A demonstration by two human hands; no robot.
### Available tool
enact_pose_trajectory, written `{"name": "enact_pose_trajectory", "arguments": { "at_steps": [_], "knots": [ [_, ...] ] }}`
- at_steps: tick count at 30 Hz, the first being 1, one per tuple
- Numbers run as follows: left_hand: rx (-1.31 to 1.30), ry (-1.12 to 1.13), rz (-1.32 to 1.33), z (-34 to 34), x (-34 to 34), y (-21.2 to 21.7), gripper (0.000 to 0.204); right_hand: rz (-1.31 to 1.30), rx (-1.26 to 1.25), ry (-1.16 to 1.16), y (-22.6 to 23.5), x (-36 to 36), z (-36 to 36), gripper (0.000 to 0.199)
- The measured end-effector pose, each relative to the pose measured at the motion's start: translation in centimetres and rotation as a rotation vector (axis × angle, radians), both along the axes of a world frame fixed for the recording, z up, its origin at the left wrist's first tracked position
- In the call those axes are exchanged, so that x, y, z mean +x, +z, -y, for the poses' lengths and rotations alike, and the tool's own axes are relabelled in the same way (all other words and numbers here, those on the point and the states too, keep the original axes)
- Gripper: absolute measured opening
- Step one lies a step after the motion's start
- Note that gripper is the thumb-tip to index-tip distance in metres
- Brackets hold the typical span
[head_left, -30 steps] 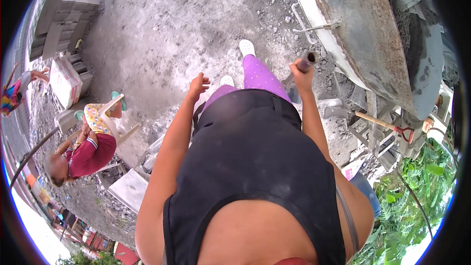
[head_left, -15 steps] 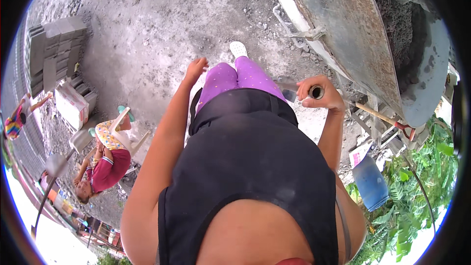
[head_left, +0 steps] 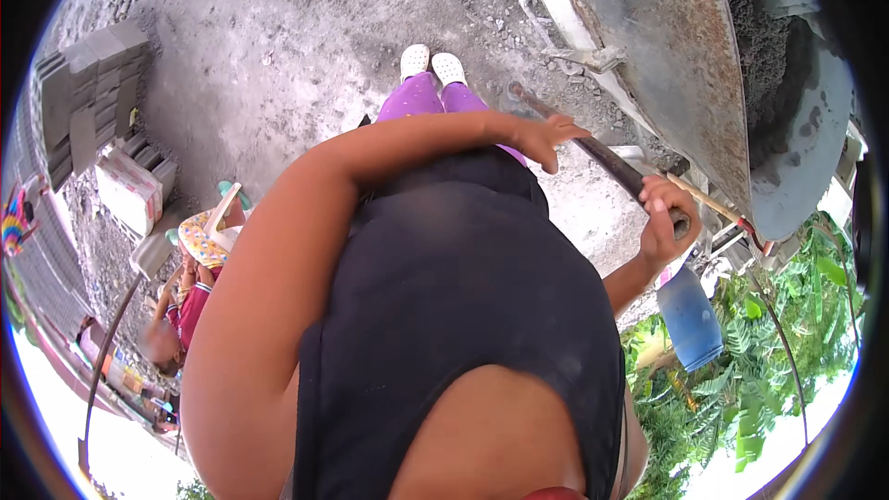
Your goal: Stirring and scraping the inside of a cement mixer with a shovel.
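So the dark pole is gripped near its upper end by the right hand, with the fingers wrapped round it and the thumb laid along the near side. That hand is held out to the right of the body, about level with the waist of the black top. Only a short bit of right forearm can be seen, angled up and outward; the rest is mostly hidden by the torso.

The left arm is bent hard at the elbow, and its forearm is swung right across the front of the waist. The left hand is opened, fingers stretched toward the middle of the pole and thumb spread away from them. The fingertips are lined up right at the shaft, but whether it's actually touched can't be told from this angle.

The pole itself is slanted, its far end pointed forward and left over the gravelly ground, ahead of the white clogs and off to their right. It's passed just beside the rusty metal panel; the blue barrel is seen behind the right hand.
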State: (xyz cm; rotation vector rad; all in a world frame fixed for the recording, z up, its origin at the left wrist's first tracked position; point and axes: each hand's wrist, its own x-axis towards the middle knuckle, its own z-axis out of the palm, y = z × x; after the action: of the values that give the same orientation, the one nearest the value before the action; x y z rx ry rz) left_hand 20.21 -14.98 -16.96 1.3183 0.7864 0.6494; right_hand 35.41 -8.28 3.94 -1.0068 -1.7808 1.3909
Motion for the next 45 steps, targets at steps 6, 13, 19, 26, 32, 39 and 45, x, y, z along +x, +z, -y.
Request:
{"name": "enact_pose_trajectory", "arguments": {
  "at_steps": [6,13,19,26,32,39,45],
  "knots": [
    [-0.178,-0.042,0.02,-2.4,2.7,4.5,0.111,-0.089,0.124,-0.154,2.7,1.6,0.3,0.009],
    [-0.018,0.178,0.005,-2.6,1.1,4.0,0.103,-0.19,0.213,-0.625,1.4,-2.8,1.5,0.009],
    [-0.111,0.386,-0.032,-3.1,1.7,-0.5,0.094,-0.083,0.365,-0.753,-3.6,-5.5,0.9,0.01],
    [0.166,0.419,0.225,-5.2,2.6,4.0,0.054,-0.273,0.312,-0.35,2.4,-5.1,-0.1,0.007],
    [0.197,0.594,0.251,-2.9,0.6,3.7,0.038,-0.242,0.142,0.155,3.2,-7.3,0.6,0.011],
    [0.126,0.187,0.259,0.1,-6.3,0.9,0.036,-0.179,-0.083,0.816,2.9,-12.2,1.6,0.014],
    [0.215,0.453,0.072,2.3,-6.5,1.6,0.022,-0.097,-0.142,1.008,3.5,-14.3,1.2,0.018]
  ]
}}
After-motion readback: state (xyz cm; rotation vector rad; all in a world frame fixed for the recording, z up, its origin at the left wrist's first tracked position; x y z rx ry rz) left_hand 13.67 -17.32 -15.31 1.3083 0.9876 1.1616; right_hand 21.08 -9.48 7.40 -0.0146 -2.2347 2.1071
